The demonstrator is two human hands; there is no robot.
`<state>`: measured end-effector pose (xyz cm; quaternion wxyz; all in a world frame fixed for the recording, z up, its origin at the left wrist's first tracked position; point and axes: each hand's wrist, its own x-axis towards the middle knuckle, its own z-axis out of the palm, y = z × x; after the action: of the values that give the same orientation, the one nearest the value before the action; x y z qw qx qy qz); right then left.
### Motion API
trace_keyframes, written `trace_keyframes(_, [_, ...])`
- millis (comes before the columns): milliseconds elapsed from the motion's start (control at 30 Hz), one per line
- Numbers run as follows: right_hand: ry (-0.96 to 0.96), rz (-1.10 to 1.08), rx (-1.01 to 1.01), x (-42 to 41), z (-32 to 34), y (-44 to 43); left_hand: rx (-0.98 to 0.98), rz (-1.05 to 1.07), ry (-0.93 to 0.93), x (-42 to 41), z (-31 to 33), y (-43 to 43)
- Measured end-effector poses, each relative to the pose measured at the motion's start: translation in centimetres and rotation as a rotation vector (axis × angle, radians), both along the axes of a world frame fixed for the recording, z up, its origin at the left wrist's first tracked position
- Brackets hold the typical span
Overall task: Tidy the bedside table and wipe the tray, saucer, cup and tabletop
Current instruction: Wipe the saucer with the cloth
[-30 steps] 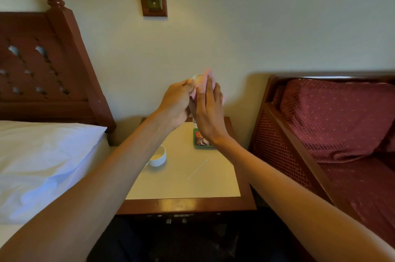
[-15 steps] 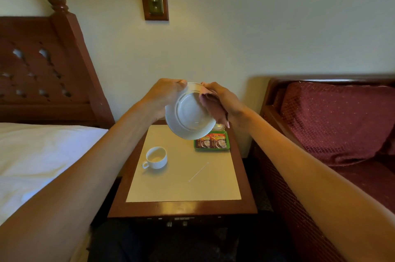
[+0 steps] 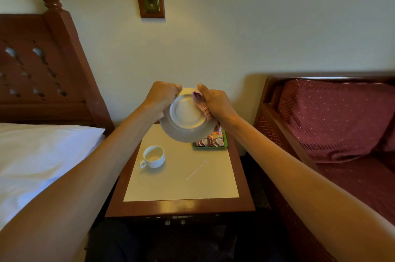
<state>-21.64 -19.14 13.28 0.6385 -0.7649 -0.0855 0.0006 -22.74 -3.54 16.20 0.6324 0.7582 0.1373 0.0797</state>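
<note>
Above the bedside table (image 3: 181, 206), the left hand (image 3: 161, 97) grips the rim of the saucer (image 3: 188, 120), fingers curled shut on it, underside tilted toward the camera. The right hand (image 3: 217, 102) clenches a pink cloth (image 3: 203, 106) against the saucer. On the table: cup (image 3: 153, 156) at left, stirrer (image 3: 196, 170), green tray (image 3: 210, 143) at back right

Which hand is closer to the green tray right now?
Right. The right hand, pressing the pink cloth to the saucer, is above the green tray; the left hand grips the saucer's far-left rim.
</note>
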Motion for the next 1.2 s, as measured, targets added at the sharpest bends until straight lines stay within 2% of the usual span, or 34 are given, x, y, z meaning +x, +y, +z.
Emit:
trace_keyframes(67, [-0.001,-0.017,0.002,0.0,-0.1,0.3,0.01,0.02,-0.013,0.1,-0.2,-0.1])
trace_keyframes(167, [0.019,-0.125,0.116,-0.5,-1.3,0.9,-0.04,0.247,-0.114,0.3,-0.2,-0.3])
trace_keyframes(233, [0.061,-0.157,0.184,-0.6,-1.7,0.9,-0.101,0.311,-0.168,-0.2,-0.7,-0.5])
trace_keyframes(333, [0.056,-0.161,0.087,0.2,-1.0,0.0,-0.226,0.151,-0.13,-1.2,-0.9,-0.6])
trace_keyframes(433, [0.05,-0.084,-0.041,0.8,0.3,-0.7,-0.103,-0.161,-0.032,-1.8,0.0,-0.4])
trace_keyframes(500, [0.074,-0.048,-0.05,0.8,1.0,-0.9,-0.033,-0.249,0.003,-1.7,0.3,-0.4])
trace_keyframes(567, [0.069,-0.078,-0.037,0.4,1.3,-0.5,-0.06,-0.182,-0.056,-1.3,0.4,-0.7])
trace_keyframes(667, [0.136,-0.228,0.091,0.0,0.1,0.7,-0.11,0.122,-0.18,-0.2,0.6,-1.3])
trace_keyframes(733, [0.182,-0.224,0.144,-0.3,-0.7,1.0,-0.112,0.217,-0.197,-0.2,0.2,-1.3])
trace_keyframes(867, [0.213,-0.121,0.111,0.1,0.1,-0.2,-0.024,-0.047,-0.085,-2.0,-0.1,-0.8])
trace_keyframes(933, [0.22,-0.11,0.139,0.0,0.2,-0.1,-0.032,-0.004,-0.108,-2.0,0.0,-0.9])
trace_keyframes(1067, [0.18,-0.126,0.192,-1.1,-0.3,1.4,-0.157,0.327,-0.253,-1.3,-0.2,-1.6])
trace_keyframes(1133, [0.127,-0.179,0.155,-1.1,0.5,0.9,-0.258,0.295,-0.232,-1.6,-0.8,-1.8])
trace_keyframes(1200, [0.141,-0.147,0.143,-0.8,1.5,-0.5,-0.382,0.099,-0.109,-2.0,-1.1,-1.3])
